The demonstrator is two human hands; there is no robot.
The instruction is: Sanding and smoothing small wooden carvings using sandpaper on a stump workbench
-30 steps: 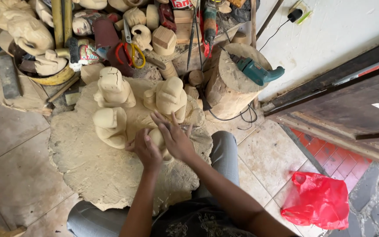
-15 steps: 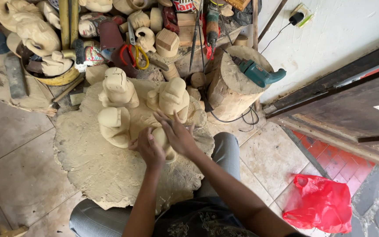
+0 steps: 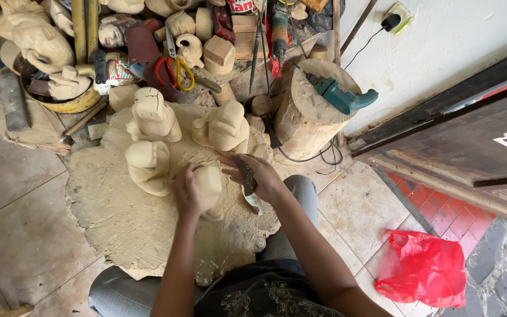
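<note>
My left hand (image 3: 188,191) grips a pale wooden carving (image 3: 209,183) standing on the sawdust mat (image 3: 112,223) near its front edge. My right hand (image 3: 259,176) clasps a small blade (image 3: 251,194) just beside it; three similar carvings (image 3: 154,117) stand behind.

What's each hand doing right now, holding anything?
Left hand: closed around the pale wooden carving.
Right hand: closed on a small dark tool.
</note>
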